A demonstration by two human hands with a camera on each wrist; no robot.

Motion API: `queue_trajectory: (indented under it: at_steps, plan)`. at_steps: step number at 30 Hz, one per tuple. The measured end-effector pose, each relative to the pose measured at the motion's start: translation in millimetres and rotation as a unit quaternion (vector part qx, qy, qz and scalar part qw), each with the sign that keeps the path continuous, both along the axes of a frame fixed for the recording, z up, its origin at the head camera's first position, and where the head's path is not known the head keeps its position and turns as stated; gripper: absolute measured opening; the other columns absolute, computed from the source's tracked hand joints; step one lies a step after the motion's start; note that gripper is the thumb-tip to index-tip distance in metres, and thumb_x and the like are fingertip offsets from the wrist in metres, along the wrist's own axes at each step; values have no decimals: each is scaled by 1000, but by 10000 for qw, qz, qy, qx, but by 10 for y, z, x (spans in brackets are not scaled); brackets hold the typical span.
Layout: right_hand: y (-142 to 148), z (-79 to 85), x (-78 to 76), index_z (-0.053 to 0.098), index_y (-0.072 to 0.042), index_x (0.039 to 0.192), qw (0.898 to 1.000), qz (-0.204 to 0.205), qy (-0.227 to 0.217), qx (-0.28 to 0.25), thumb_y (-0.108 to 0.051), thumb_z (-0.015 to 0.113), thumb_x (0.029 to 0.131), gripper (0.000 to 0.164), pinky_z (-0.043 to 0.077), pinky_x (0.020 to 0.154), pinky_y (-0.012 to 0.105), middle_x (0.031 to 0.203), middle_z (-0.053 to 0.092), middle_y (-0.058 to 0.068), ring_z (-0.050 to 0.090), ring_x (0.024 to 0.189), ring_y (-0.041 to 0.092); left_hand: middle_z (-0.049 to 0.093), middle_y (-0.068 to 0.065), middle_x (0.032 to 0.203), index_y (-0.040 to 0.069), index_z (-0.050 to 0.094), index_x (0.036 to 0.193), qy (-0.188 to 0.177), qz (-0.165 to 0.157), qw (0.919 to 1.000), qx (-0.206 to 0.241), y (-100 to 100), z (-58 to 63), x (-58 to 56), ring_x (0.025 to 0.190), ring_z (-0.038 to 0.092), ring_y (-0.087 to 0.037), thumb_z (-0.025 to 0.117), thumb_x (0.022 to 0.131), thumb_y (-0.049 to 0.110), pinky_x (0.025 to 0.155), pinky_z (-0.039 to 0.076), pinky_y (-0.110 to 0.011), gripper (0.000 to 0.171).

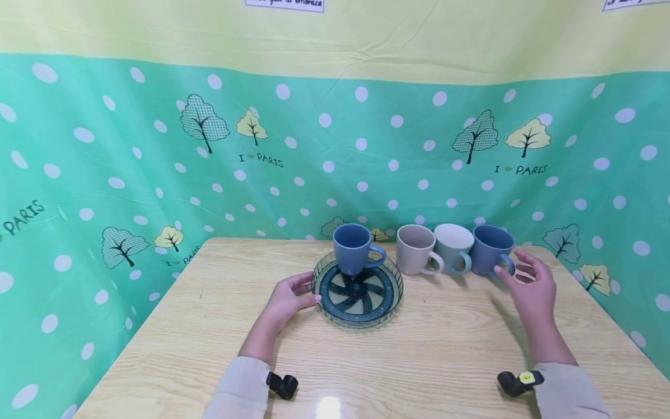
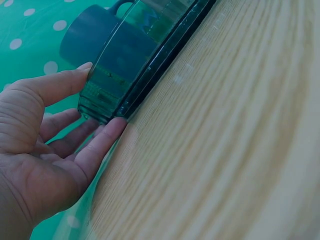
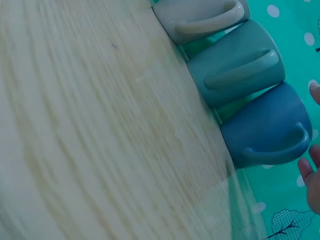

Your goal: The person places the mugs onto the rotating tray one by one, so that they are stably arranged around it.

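Note:
A round, see-through dark green tray [image 1: 357,319] with a ridged wall and a swirl pattern on its base rests on the table. My left hand [image 1: 291,298] holds its left side; in the left wrist view the thumb [image 2: 65,85] meets the rim and the fingers reach round the wall. Inside the tray, toward the back, stands a blue mug [image 1: 350,249], its handle pointing right. At the right end of a row of mugs is a darker blue mug [image 1: 488,250]. Beside its handle [image 3: 280,152] is my right hand [image 1: 535,288], fingers spread and thumb near the handle.
A pale pinkish mug [image 1: 411,256] and a grey-green mug with a white inside [image 1: 447,256] stand left of the darker blue one, handles to the right. They are close together near the back edge of the wooden table [image 1: 220,314]. A green dotted curtain [image 1: 293,192] hangs behind.

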State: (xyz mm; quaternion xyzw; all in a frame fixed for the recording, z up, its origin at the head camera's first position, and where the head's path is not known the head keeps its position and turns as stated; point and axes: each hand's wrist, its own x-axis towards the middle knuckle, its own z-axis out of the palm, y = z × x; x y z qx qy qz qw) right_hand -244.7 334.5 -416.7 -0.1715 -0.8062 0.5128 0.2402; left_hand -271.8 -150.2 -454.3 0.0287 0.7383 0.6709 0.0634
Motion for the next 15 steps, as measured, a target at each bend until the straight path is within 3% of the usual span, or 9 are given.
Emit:
queue_trajectory:
  at_steps: [7, 15]
  plan:
    - [46, -15, -17, 43, -21, 148, 9996, 90, -219, -133, -33, 72, 89, 67, 43, 105, 34, 152, 33, 10, 39, 131, 30, 51, -23, 139, 0, 47, 141, -5, -12, 10000, -25, -2, -3, -2, 129, 47, -37, 78, 79, 0, 96, 52, -37, 69]
    - [132, -105, -118, 41, -22, 149, 9967, 113, -502, -632, -33, 73, 88, 69, 49, 79, 7, 153, 35, 9, 42, 132, 27, 55, -19, 136, 2, 50, 140, 16, 51, 10000, -20, 8, 17, 18, 126, 50, -34, 79, 79, 2, 94, 53, -35, 68]
